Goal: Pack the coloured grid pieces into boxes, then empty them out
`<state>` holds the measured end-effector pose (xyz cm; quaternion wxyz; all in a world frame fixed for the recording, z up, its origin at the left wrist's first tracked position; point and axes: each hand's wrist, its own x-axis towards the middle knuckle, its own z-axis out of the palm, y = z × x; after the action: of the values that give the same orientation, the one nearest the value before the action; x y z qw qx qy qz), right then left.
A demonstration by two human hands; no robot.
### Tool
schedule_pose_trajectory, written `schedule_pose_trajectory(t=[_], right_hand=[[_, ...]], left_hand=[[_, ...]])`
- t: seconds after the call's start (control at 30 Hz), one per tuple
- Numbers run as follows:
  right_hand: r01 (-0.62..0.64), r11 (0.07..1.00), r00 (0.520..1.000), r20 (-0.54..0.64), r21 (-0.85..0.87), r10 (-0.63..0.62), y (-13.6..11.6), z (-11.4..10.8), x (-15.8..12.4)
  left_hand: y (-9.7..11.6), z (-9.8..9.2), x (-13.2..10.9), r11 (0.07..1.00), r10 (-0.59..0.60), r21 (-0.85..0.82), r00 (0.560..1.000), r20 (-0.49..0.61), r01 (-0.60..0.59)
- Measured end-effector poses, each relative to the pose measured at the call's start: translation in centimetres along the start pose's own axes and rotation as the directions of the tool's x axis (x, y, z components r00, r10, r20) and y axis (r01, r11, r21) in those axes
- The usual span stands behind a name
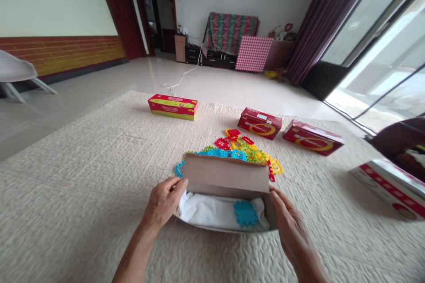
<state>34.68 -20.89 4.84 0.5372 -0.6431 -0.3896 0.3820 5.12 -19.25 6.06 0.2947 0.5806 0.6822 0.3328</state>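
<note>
The left hand [164, 201] sits at the near left corner of an open tan cardboard box [226, 221], its fingers [179, 184] curled around the left edge of the raised cardboard lid [226, 176] in what looks like a grip. The right hand [291, 224] lies along the box's right side with its fingers [277, 196] extended and barely curled, touching the corner rather than clearly gripping it. Held this way, the upright lid leaves the inside of the box open to the head camera.

The box, at bottom centre of the frame, holds a crumpled white cloth [209, 212] with a blue foam puzzle piece [245, 213] lying on top. Behind the lid, a heap of interlocking red, yellow, green and blue foam puzzle pieces [237, 148] spreads across a cream quilted mat [83, 177].

Three closed red-and-yellow cardboard boxes [259, 123] lie beyond the heap, at centre and right, and a larger red-and-white box [388, 188] sits at the right edge.
</note>
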Motion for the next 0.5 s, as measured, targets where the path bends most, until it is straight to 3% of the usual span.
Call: schedule_pose_trajectory(t=[0.17,0.27,0.37,0.43,0.5], right_hand=[[-0.066,0.997,0.998,0.016,0.030,0.066,0.2,0.0,0.3],[-0.008,0.996,1.000,0.012,-0.084,0.010,-0.1,-0.3,0.4],[0.205,0.913,0.961,-0.105,-0.354,-0.257,-1.3,-0.9,0.1],[0.341,0.784,0.870,-0.141,-0.519,-0.472,-2.6,-1.2,-0.5],[0.439,0.687,0.808,-0.080,-0.580,-0.583,-3.9,-1.2,-1.3]], left_hand=[[-0.4,0.7,0.5,0.994,-0.010,-0.113,0.999,0.032,0.014],[0.1,0.5,0.4,0.989,-0.011,-0.145,1.000,0.011,0.013],[1.0,0.0,0.1,0.983,-0.002,-0.185,1.000,-0.025,-0.002],[1.8,-0.4,-0.2,0.979,0.022,-0.200,0.998,-0.057,-0.033],[2.7,-0.6,-0.6,0.977,0.070,-0.195,0.993,-0.093,-0.087]])
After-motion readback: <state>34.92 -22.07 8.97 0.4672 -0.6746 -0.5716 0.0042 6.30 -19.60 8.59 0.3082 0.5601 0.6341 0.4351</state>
